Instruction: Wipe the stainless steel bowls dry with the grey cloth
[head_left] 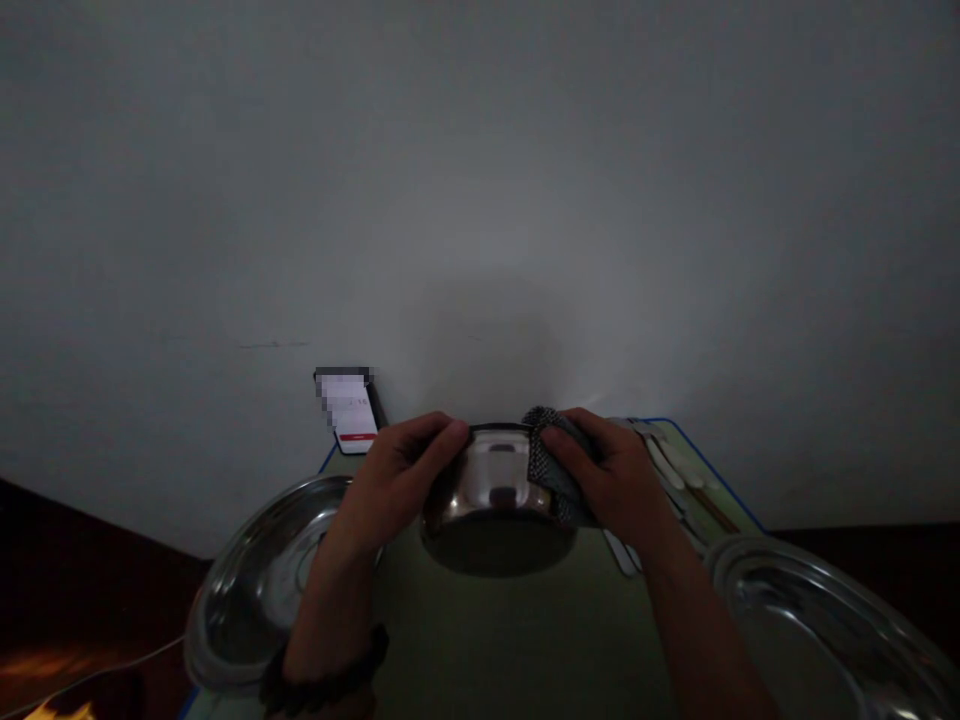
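A shiny steel bowl (491, 480) is held up over the table, tilted so that its outer side and base face me. My left hand (409, 465) grips its left rim, thumb on the outside. On the other side, my right hand (600, 460) presses a dark checked cloth (541, 455) against the bowl's right edge, with the fingers wrapped around the cloth and rim. The inside of the bowl is hidden from me.
A large steel basin (217, 610) stands at the left, another basin (847, 590) at the right. White-handled utensils (667, 465) lie on the green tabletop (517, 640) at back right. A lit phone (352, 415) leans near the wall (480, 180).
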